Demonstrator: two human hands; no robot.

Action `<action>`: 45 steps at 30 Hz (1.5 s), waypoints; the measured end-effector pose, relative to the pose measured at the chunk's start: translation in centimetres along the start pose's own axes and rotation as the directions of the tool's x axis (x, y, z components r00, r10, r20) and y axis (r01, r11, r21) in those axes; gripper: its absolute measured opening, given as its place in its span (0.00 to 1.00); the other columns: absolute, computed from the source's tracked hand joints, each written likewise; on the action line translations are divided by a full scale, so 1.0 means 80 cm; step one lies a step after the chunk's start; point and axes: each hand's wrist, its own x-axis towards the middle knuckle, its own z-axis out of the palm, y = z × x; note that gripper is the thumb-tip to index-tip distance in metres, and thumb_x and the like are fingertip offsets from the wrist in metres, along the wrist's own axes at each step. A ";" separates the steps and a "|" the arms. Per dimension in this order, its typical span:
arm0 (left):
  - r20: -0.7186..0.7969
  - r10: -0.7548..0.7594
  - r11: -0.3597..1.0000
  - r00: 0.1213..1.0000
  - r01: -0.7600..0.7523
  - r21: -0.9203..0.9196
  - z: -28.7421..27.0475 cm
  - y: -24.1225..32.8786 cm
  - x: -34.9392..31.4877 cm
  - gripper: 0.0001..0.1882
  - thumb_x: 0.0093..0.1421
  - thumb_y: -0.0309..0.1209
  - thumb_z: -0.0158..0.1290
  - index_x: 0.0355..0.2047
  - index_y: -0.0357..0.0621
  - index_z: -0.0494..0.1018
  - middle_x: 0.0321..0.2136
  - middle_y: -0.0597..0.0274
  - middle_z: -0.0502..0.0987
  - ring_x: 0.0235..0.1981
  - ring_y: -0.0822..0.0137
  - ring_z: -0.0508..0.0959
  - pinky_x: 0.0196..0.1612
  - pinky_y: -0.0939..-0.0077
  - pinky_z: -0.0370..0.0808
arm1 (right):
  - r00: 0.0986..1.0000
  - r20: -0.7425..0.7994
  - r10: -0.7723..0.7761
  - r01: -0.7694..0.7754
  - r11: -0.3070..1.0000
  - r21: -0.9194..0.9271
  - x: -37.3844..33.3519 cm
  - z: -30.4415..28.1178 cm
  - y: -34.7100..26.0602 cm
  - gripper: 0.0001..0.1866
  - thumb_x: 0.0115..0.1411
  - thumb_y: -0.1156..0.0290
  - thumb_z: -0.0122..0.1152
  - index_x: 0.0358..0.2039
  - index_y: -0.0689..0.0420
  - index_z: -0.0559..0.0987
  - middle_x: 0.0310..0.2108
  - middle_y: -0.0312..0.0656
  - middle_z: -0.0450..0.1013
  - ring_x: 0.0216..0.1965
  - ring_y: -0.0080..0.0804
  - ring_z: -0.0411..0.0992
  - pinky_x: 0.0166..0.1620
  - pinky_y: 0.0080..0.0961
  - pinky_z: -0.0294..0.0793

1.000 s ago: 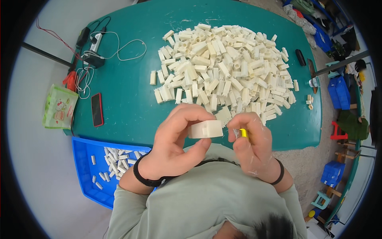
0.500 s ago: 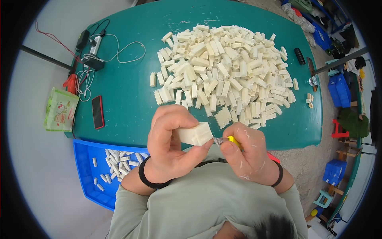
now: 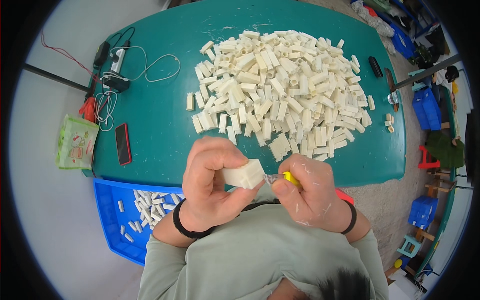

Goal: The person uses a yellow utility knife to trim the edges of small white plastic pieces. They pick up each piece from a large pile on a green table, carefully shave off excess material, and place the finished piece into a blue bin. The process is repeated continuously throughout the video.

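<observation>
Between the fingers and thumb of my left hand is a cream-white rectangular plastic block, its end turned toward the right. My right hand is closed around a yellow utility knife, with thin pale shavings stuck to the skin. The short blade points left and meets the right edge of the block, close to my left thumb tip. Beyond both hands, a big heap of similar cream plastic pieces lies on the green table.
A blue tray with several white pieces sits below the table's left edge. On the table's left are a phone, a power strip and cables. A black object and a few small blocks lie at the right.
The block has dipped slightly down and left, and its end has turned a little. The knife blade has shifted slightly left along with it. Both hands keep their grip.
</observation>
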 end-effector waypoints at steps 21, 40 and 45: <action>0.143 -0.075 0.996 0.987 0.082 -0.045 -0.006 0.000 0.004 0.19 0.39 0.18 0.61 0.34 0.37 0.69 0.31 0.58 0.70 0.31 0.66 0.70 0.33 0.78 0.67 | 0.999 0.002 -0.045 0.046 0.999 -0.025 0.001 -0.007 0.009 0.15 0.52 0.64 0.62 0.20 0.59 0.68 0.15 0.41 0.64 0.14 0.36 0.62 0.16 0.27 0.59; 0.249 -0.159 0.959 0.955 0.209 -0.190 -0.012 0.004 0.006 0.17 0.44 0.22 0.61 0.35 0.38 0.70 0.31 0.60 0.71 0.33 0.67 0.70 0.34 0.77 0.67 | 0.992 0.064 -0.105 0.108 0.993 -0.041 -0.004 -0.013 0.011 0.14 0.51 0.64 0.63 0.21 0.58 0.68 0.14 0.41 0.62 0.13 0.37 0.61 0.16 0.27 0.58; 0.315 -0.120 0.978 0.941 0.166 -0.123 -0.014 0.005 0.006 0.16 0.43 0.23 0.61 0.34 0.39 0.71 0.30 0.59 0.72 0.31 0.64 0.71 0.34 0.76 0.68 | 0.991 -0.022 -0.134 0.132 0.987 -0.088 -0.002 -0.010 0.022 0.15 0.51 0.64 0.63 0.21 0.59 0.68 0.14 0.41 0.62 0.13 0.36 0.61 0.16 0.26 0.58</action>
